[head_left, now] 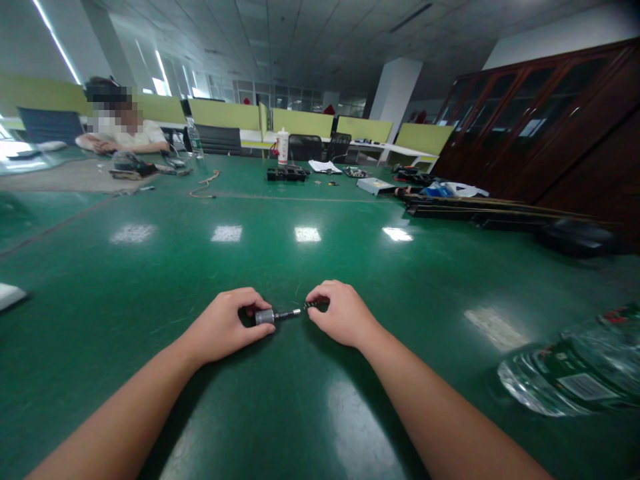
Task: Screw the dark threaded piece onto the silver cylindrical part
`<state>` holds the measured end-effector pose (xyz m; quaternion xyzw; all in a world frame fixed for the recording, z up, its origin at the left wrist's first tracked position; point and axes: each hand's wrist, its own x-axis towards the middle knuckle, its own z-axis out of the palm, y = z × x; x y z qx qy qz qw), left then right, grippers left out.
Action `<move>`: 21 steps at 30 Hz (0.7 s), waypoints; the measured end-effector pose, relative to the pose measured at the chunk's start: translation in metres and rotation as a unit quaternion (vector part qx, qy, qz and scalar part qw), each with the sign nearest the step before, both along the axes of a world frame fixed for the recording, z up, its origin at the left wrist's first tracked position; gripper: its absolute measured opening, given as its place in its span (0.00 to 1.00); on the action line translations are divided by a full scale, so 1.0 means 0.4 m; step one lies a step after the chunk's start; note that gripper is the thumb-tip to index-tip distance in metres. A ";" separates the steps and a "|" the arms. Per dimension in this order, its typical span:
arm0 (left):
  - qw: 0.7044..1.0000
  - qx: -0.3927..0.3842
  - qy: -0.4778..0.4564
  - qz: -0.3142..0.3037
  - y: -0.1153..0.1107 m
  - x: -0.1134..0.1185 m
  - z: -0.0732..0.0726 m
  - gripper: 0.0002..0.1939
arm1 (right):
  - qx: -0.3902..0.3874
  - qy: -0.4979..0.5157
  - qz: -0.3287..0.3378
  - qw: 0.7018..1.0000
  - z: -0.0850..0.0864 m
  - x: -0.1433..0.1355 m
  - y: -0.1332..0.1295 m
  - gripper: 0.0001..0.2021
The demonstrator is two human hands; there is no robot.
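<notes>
My left hand (235,325) is closed round a short grey metal cylinder (265,317), its thumb and fingers on opposite sides. From the cylinder a thin dark shaft with a bright silver tip points right, toward my other hand. My right hand (343,313) pinches a small dark ridged piece (311,305) between thumb and fingertips; most of it is hidden, so its kind is unclear. A narrow gap separates the silver tip from this piece. Both hands are low over the green tabletop (280,400).
A large clear water bottle (575,367) lies at the right. Dark flat strips (480,210) and a silver box (375,186) are farther back. Across the table are a black tray-like part (287,174), a white bottle (283,147), a cord (204,187) and a seated person (125,130).
</notes>
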<state>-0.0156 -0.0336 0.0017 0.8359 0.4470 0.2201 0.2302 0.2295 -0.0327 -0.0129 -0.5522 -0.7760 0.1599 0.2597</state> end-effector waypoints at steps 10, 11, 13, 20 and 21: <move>1.000 -0.002 -0.010 -0.012 -0.001 -0.002 -0.004 0.12 | -0.030 0.069 0.112 0.991 0.007 -0.050 -0.029 0.10; 1.000 -0.003 -0.012 -0.017 -0.001 -0.002 -0.004 0.12 | -0.030 0.070 0.110 0.991 0.006 -0.054 -0.030 0.10; 0.999 -0.008 -0.018 -0.026 -0.001 -0.001 -0.003 0.13 | -0.027 0.069 0.112 0.991 0.003 -0.056 -0.030 0.10; 0.999 -0.017 -0.023 -0.024 0.003 0.002 -0.006 0.11 | -0.008 0.065 0.135 0.989 0.000 -0.053 -0.029 0.09; 0.999 -0.018 -0.021 -0.023 0.002 0.002 -0.007 0.11 | -0.006 0.063 0.136 0.989 0.000 -0.053 -0.029 0.09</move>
